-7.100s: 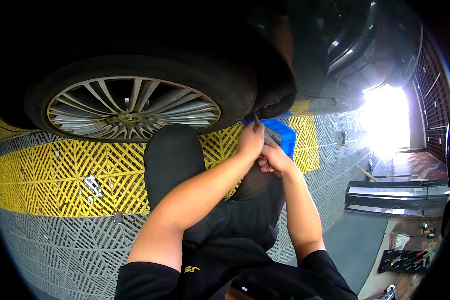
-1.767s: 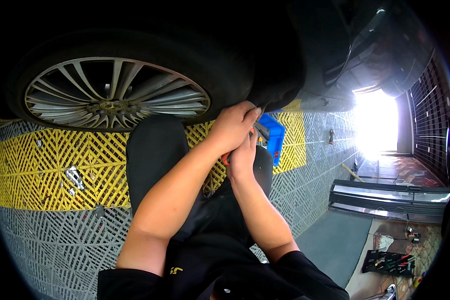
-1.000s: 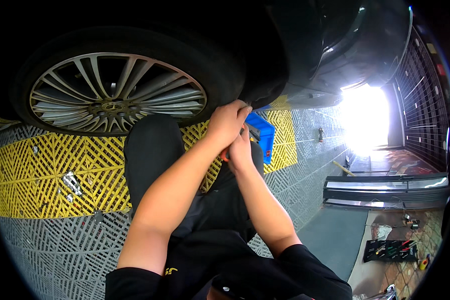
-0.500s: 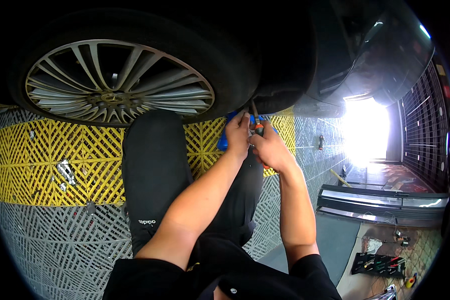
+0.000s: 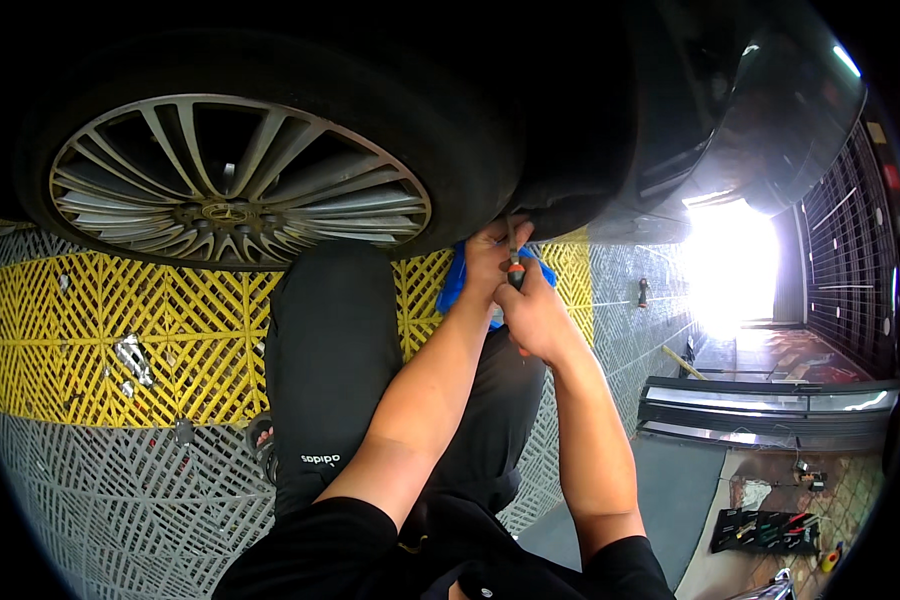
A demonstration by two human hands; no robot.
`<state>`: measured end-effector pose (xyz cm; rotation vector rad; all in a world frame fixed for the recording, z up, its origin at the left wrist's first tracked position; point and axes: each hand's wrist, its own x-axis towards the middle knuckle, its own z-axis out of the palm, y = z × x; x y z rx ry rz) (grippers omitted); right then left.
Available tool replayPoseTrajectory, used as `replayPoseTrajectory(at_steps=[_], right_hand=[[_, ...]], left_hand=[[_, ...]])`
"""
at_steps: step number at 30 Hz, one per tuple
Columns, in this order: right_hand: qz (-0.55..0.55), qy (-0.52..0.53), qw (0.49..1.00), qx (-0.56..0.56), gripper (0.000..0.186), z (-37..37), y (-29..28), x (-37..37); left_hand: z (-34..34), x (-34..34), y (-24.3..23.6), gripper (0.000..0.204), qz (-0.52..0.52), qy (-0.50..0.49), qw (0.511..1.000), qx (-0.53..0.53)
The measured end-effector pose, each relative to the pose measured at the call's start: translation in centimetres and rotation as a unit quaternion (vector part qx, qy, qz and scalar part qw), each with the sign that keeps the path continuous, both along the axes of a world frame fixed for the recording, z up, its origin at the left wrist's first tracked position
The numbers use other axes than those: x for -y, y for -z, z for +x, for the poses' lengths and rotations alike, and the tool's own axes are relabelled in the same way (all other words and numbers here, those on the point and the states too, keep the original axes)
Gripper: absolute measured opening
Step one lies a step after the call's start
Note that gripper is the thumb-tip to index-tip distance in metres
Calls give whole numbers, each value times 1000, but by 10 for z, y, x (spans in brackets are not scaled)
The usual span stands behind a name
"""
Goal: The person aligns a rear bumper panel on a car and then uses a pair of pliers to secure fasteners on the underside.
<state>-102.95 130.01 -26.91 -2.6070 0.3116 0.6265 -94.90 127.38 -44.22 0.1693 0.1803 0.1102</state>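
My right hand (image 5: 536,312) is wrapped around the black and orange handle (image 5: 516,279) of a hand tool. Its metal shaft (image 5: 513,240) points up toward the dark lower bodywork (image 5: 570,205) behind the tire; the tool's tip is hard to make out. My left hand (image 5: 487,257) is raised beside the shaft, its fingers closed near the tip under the car's edge. What they pinch, if anything, is hidden. A blue object (image 5: 454,285), perhaps a bag or cloth, lies on the floor behind my hands. The spoked wheel (image 5: 240,190) stands at upper left.
My bent knee (image 5: 335,300) is close to the tire. Yellow floor grating (image 5: 200,340) meets grey grating (image 5: 120,490). Silvery pieces (image 5: 133,360) lie at left. Another tool (image 5: 643,293) lies on the floor at right, and a black tool mat (image 5: 765,532) at lower right.
My left hand has shifted slightly right and farther under the car's edge, by the tool's tip. My right hand has lowered a little with the tool. My knee appears farther right.
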Motion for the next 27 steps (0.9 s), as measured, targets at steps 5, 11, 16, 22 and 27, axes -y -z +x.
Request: replayPoseTrajectory(at_steps=[5,11,16,22,27], right_hand=[[3,-4,1000,6,59,0,1,2],[5,23,1000,-7,59,-1,1,3],[29,41,999,-6,58,0,-4,4],[202,113,971,-57,53,4,-3,20],[272,164,946,-66,53,3,-8,6]], left_hand=[[4,-2,3,14,14,34,999,27],[1,-9,-9,9,20,52,998,-29],[0,-10,-20,15,-17,54,996,-64],[1,-12,-27,15,85,76,990,-78],[1,-20,-24,19,87,94,989,-79]])
